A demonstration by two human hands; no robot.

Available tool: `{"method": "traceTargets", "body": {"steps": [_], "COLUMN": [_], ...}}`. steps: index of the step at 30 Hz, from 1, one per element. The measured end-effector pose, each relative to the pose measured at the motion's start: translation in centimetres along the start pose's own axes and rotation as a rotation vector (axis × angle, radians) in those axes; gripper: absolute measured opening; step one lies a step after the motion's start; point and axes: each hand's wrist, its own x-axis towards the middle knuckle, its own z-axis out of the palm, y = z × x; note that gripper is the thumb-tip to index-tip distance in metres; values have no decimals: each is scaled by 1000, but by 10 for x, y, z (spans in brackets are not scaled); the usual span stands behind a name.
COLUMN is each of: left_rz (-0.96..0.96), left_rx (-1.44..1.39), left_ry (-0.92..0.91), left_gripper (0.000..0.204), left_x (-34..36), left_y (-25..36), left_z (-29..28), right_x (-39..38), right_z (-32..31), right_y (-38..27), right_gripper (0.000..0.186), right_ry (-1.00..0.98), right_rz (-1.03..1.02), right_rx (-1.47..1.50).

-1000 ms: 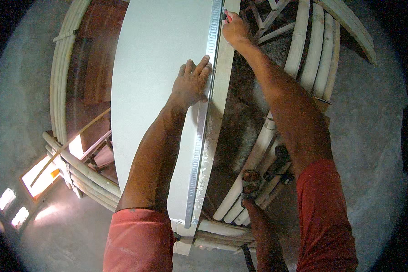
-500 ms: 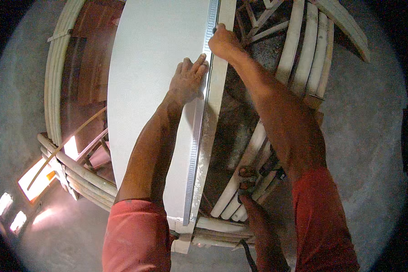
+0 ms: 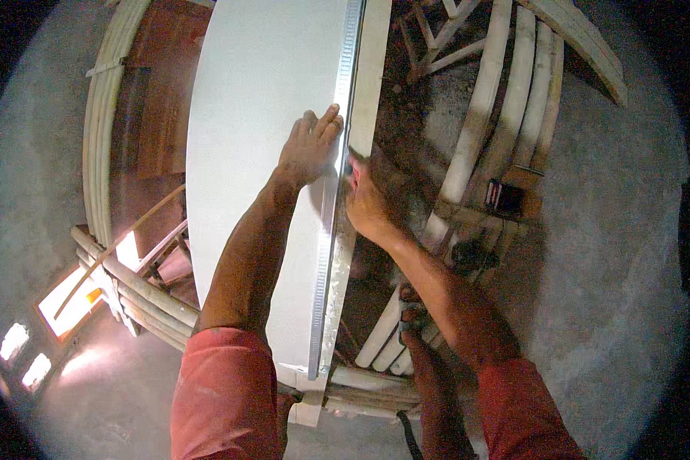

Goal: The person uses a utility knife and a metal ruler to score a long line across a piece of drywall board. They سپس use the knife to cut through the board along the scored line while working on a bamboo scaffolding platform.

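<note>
My left hand (image 3: 308, 147) lies with fingers stretched out on a long silver metal straightedge (image 3: 322, 268), which runs along the right side of a large white board (image 3: 249, 69). My right hand (image 3: 369, 201) is closed on a small red-and-black tool (image 3: 354, 167), held against the straightedge's right edge, just below and right of my left fingertips. The tool's tip is hidden at this angle. A narrow pale strip (image 3: 372, 54) shows beside the straightedge.
Bundled bamboo poles (image 3: 506, 92) lie at right, with a dark box-like object (image 3: 504, 198) on them. More poles (image 3: 100, 146) and a brown panel (image 3: 149, 115) are at left. A bare foot in a sandal (image 3: 410, 322) stands below right, on the grey floor.
My right hand has slid down along the straightedge toward me with the tool, from near the top to beside my left hand. My left hand stays on the straightedge, slightly shifted.
</note>
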Motion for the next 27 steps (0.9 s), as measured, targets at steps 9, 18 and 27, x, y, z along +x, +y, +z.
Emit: {"method": "traceTargets", "body": {"steps": [9, 18, 27], "left_rz": [-12, -25, -21], "left_rx": [34, 27, 94], "left_ry": [-17, -28, 16], "left_gripper": [111, 109, 103], "left_x": [3, 0, -3], "left_y": [5, 6, 5], "left_z": [-6, -4, -3], "right_x": [174, 311, 317], "right_z": [-54, -83, -71], "right_y": [-3, -35, -40], "right_gripper": [44, 44, 43], "right_ry": [435, 378, 334], "right_rz": [-360, -205, -85], "right_rx": [105, -276, -355]}}
